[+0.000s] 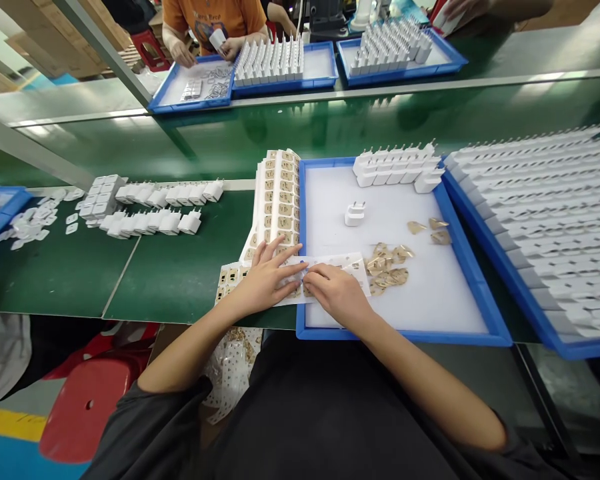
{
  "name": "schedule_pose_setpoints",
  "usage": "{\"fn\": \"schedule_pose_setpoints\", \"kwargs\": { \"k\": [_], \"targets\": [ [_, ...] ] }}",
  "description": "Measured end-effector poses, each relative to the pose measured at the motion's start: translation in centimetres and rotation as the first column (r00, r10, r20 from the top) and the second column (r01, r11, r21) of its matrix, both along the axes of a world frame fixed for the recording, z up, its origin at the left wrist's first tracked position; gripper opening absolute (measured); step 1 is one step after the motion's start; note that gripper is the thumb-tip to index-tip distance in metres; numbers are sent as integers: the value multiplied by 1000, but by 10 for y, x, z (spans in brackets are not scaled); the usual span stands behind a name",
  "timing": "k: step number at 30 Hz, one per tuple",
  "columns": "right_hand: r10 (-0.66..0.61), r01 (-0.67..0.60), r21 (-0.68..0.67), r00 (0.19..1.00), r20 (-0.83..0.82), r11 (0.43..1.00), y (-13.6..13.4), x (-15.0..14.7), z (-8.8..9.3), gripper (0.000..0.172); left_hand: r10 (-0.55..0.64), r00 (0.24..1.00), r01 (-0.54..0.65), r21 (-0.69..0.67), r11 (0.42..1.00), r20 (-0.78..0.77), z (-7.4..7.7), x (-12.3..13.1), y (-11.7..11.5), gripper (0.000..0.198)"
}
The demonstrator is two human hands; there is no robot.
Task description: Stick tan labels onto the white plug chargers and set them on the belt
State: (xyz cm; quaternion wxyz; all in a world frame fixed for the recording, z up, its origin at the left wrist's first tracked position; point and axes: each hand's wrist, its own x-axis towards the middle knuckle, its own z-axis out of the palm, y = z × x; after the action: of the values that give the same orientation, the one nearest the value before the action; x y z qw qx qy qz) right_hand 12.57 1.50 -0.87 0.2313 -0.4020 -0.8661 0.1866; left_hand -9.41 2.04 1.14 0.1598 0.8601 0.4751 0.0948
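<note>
My left hand (265, 277) lies flat with spread fingers on a white sheet of gold stickers (356, 264), which reaches over the left rim of a blue tray (405, 335). Beside its fingertips, my right hand (339, 293) is closed in a pinch at the sheet; whatever is between the fingers is hidden. Loose gold film pieces (391, 277) are heaped just right of it. Farther back in the tray, one white plug charger (355, 214) stands alone, behind it a group of white chargers (397, 167). A stack of sticker sheets (283, 193) lies along the tray's left side.
To the right, a large blue tray (525, 283) holds dense rows of chargers. Rows of chargers (155, 223) and small white pieces (33, 219) lie left. Across the green line, a person in an orange shirt (215, 23) works behind more trays (285, 83). A red stool (87, 407) is lower left.
</note>
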Motion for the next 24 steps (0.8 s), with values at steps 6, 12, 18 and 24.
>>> {"fn": "schedule_pose_setpoints", "kwargs": {
  "k": [6,12,18,24],
  "targets": [
    [9,-30,-106,980,-197,994,3,21,13,15,9,1000,-9,7,1000,-12,0,2,1,38],
    [-138,-22,-399,920,-367,917,-2,52,32,10,29,999,-28,35,999,-18,7,8,8,38],
    [-129,-6,-326,911,-391,945,-7,56,19,8,-57,998,46,230,972,41,36,67,59,66],
    [-126,36,-223,908,-400,974,-9,60,8,7,-71,996,74,63,995,-46,39,138,135,61]
  ]
}}
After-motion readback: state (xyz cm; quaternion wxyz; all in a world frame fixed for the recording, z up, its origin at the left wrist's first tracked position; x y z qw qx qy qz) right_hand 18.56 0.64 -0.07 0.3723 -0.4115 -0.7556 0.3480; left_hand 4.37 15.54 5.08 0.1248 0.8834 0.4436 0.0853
